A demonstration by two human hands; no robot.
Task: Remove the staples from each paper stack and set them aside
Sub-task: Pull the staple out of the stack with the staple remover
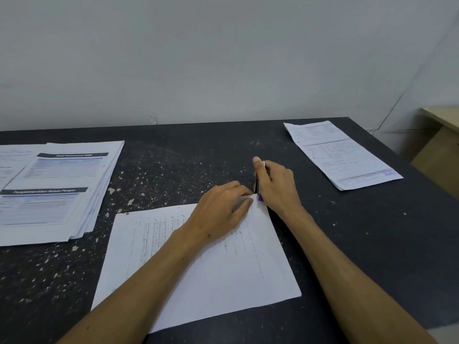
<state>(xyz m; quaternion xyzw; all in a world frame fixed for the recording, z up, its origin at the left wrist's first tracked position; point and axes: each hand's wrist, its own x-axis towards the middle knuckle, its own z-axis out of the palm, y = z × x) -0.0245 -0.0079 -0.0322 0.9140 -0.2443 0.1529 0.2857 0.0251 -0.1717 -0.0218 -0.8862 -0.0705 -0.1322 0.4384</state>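
Pinching a slim dark tool [256, 185] with a purple tip, the right hand [275, 184] has its fingers curled round it and the thumb raised along its top. That tip points down at the far right corner of the centre stack [223, 274], just beside the left fingertips [244, 194]. No staple can be seen; it is too small or hidden under the fingers, but it probably sits at this corner. The left hand [218, 214] lies flat on the sheet, fingers straight and together, pressing the corner down. Both hands meet there, the right one nearer the tool's working end. The stack lies tilted on the dark table [173, 157], long axis running toward the lower left. Both forearms reach in from the near edge. Further stacks lie at the left [49, 189] and far right [340, 152].
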